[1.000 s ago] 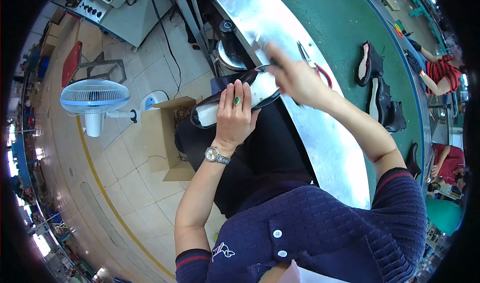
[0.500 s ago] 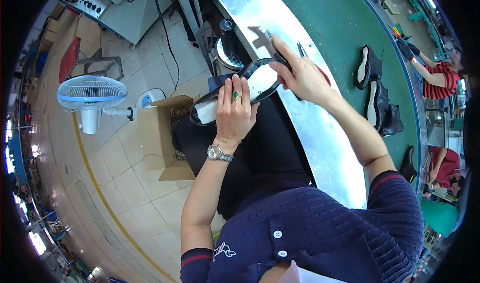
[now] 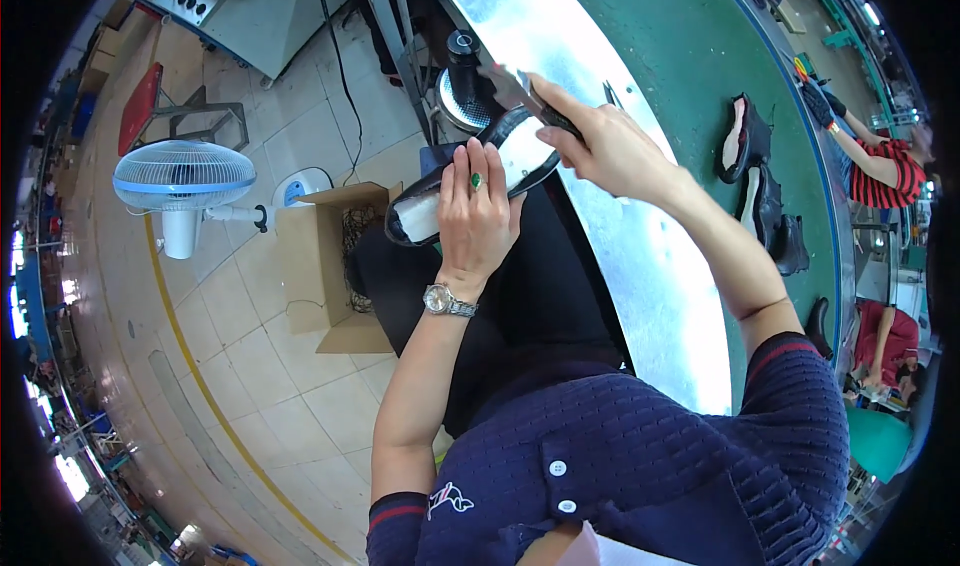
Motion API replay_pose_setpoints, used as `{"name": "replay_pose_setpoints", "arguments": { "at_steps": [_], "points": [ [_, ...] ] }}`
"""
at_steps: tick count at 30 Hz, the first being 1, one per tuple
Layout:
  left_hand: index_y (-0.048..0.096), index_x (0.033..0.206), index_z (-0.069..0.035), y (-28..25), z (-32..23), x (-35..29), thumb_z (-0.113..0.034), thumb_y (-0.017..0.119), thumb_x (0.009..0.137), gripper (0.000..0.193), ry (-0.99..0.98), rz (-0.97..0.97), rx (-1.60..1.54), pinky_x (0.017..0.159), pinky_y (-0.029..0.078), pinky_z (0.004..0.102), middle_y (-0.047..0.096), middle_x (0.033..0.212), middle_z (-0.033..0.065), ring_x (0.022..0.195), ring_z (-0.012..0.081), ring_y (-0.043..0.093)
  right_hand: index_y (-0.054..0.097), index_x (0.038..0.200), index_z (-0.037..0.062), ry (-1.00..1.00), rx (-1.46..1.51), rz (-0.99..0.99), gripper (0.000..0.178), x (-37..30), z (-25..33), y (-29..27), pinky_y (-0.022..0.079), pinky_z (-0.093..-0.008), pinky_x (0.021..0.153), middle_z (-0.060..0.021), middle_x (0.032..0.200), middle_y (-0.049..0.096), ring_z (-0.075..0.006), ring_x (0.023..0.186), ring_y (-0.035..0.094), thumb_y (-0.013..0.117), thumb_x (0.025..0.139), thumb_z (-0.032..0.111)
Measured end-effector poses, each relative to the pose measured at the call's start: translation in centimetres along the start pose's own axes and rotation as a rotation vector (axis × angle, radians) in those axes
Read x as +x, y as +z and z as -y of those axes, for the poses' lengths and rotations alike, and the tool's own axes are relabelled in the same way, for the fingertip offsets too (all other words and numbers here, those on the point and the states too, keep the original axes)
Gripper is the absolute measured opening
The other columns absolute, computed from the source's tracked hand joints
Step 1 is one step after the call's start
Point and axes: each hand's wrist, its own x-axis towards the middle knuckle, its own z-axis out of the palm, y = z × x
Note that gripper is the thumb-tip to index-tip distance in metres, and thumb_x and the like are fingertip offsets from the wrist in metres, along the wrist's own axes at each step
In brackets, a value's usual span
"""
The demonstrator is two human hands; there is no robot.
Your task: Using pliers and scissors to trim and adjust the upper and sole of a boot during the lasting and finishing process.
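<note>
A black shoe upper point(image 3: 405, 226) with a white underside point(image 3: 524, 151) lies bottom up across my lap. Over its middle, my left hand point(image 3: 478, 211) rests with fingers together and thumb along the side, gripping it. A ring and a wristwatch point(image 3: 437, 299) are on that hand and wrist. My right hand point(image 3: 605, 146) is closed round the dark handle of a hammer-like tool point(image 3: 512, 88). Its metal head is slightly blurred, above the shoe's far end. Part of the handle is hidden in my fingers.
To my right runs a shiny metal bench point(image 3: 650, 276), a pointed metal tool point(image 3: 611, 94) on it. Black shoes point(image 3: 745, 141) stand on the green surface beyond. Left are an open carton point(image 3: 305, 261) and a fan point(image 3: 183, 181). A black post point(image 3: 463, 66) rises ahead. Co-workers point(image 3: 885, 171) sit far right.
The tool's head has tipped left and down, nearer the shoe's far end. My left hand keeps its hold on the shoe. The whole view has shifted slightly.
</note>
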Motion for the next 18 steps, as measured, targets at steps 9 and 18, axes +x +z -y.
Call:
{"name": "replay_pose_setpoints", "arguments": {
  "at_steps": [9, 18],
  "points": [
    [0.053, 0.123, 0.009, 0.1, -0.5, 0.4, -0.022, 0.076, 0.075, 0.061, -0.051, -0.027, -0.061, 0.105, 0.04, 0.0441, 0.054, 0.124, 0.0226, 0.122, 0.0383, 0.05, 0.032, 0.146, 0.0144, -0.015, -0.151, 0.152, 0.057, 0.3, 1.2, 0.6, 0.049, -0.0458, 0.058, -0.0193, 0.067, 0.063, -0.0374, 0.061, 0.064, 0.055, 0.094, 0.017],
    [0.047, 0.125, 0.007, 0.6, -0.1, 0.1, -0.018, 0.079, 0.071, 0.067, -0.058, -0.087, -0.058, 0.101, 0.043, 0.0432, 0.053, 0.119, 0.0188, 0.118, 0.0374, 0.051, 0.031, 0.146, 0.0103, -0.033, -0.138, 0.083, 0.057, 0.0, 2.0, 1.3, 0.049, -0.0472, 0.057, -0.02, 0.065, 0.063, -0.038, 0.059, 0.064, 0.054, 0.094, 0.015]
  ]
}}
